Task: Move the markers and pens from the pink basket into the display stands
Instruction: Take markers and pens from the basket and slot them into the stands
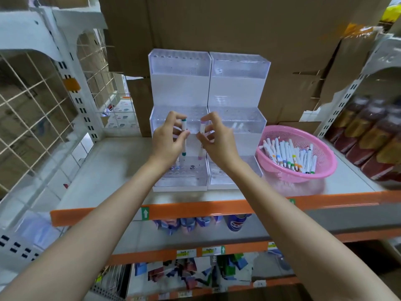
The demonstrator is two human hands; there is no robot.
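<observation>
Two bare forearms reach in from the bottom edge and meet in front of the display stands (180, 88) – a pair of clear, stepped plastic racks set side by side on the shelf (121, 161).

Before the middle tier of the stands, the left hand (168, 137) has its grip closed on a teal-capped marker (184, 135), thumb and fingers pinching the white barrel. The marker is held close to upright, its lower teal end just above the holes in the lowest tier.

Just beside it, the right hand (217, 140) has its grip closed on a pink-capped marker (202, 129), pinched near the upper end and leaning slightly. Its lower tip hangs over the same lowest tier, near the seam between the two racks. Whether either tip touches the plastic cannot be told.

Right of the stands, just beside them on the same shelf, sits the pink basket (299, 177). A heap of white markers (288, 155) with coloured caps lies inside it – mostly side by side.

Behind the stands rise brown cardboard boxes (217, 25). Left of the stands runs a wire grid panel (32, 105). Below the stands, an orange strip (195, 210) edges the front of the shelf.
</observation>
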